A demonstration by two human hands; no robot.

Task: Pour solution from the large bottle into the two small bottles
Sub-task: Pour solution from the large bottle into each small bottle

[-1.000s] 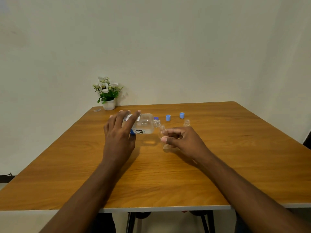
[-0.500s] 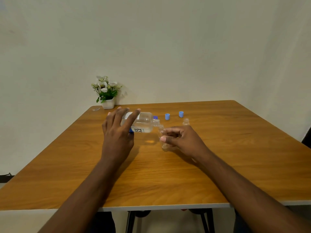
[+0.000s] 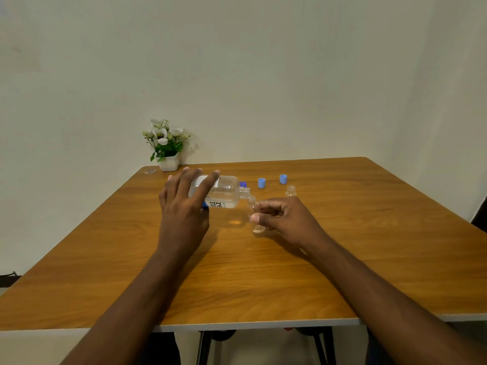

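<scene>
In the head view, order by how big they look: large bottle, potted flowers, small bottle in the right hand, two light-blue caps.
Largest: potted flowers and large bottle, about alike; the left hand hides part of the bottle, so unranked.
Next: small bottle in the right hand.
Smallest: two light-blue caps, alike.

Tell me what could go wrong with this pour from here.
1. The large bottle, tilted almost flat in the left hand, has its neck over the narrow mouth of the small bottle; solution could overshoot onto the table.
2. The second small bottle stands open just behind the right hand, which holds the small bottle; a knuckle could tip it.
</scene>
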